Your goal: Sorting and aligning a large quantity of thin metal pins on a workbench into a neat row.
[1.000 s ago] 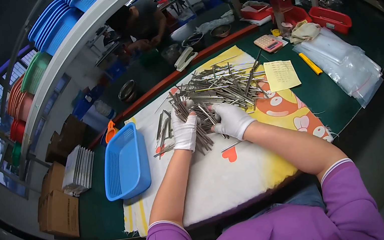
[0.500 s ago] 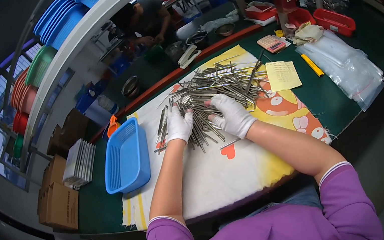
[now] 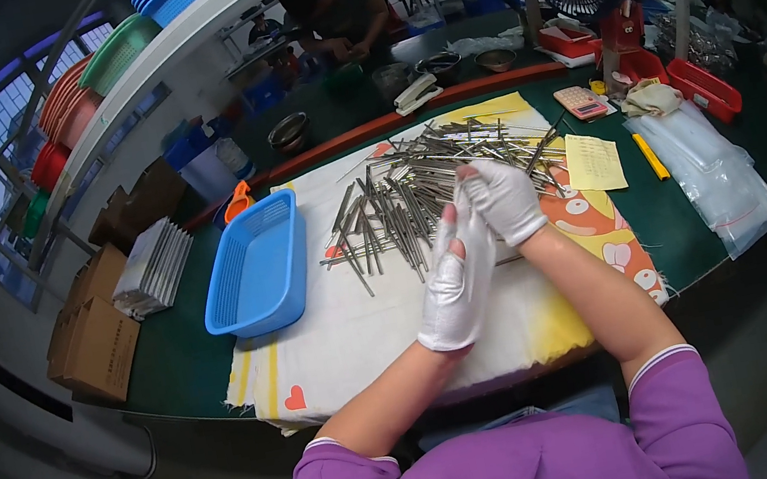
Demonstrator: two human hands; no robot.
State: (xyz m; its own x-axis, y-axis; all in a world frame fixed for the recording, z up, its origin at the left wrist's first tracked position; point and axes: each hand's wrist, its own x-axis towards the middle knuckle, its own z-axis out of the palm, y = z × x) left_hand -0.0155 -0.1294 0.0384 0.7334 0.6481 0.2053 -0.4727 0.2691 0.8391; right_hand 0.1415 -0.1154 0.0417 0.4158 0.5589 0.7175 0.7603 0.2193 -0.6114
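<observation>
My left hand (image 3: 458, 288) and my right hand (image 3: 505, 201) wear white gloves with some bare fingertips. They meet above the near right side of a loose pile of thin grey metal rods (image 3: 403, 206). Upright and edge-on, the left hand has its fingers stretched out, with the thumb side showing. The right hand's fingers are bent against the left's fingertips; whether anything is pinched there is hidden. Under the rods lies a white and yellow printed cloth (image 3: 361, 345). A blue plastic basket (image 3: 256, 266) stands left of the pile.
Right of the cloth are a yellow note (image 3: 594, 162), a yellow cutter knife (image 3: 651, 156), clear plastic bags (image 3: 708, 175), a pink calculator (image 3: 581, 102) and a red tray (image 3: 703, 89). Cardboard boxes (image 3: 97, 348) stand at left. A person (image 3: 341, 18) works beyond a red ledge.
My hands have left the rods and come together at the right, the left moving right and nearer. The rods under them lie more spread out. The view has shifted a little.
</observation>
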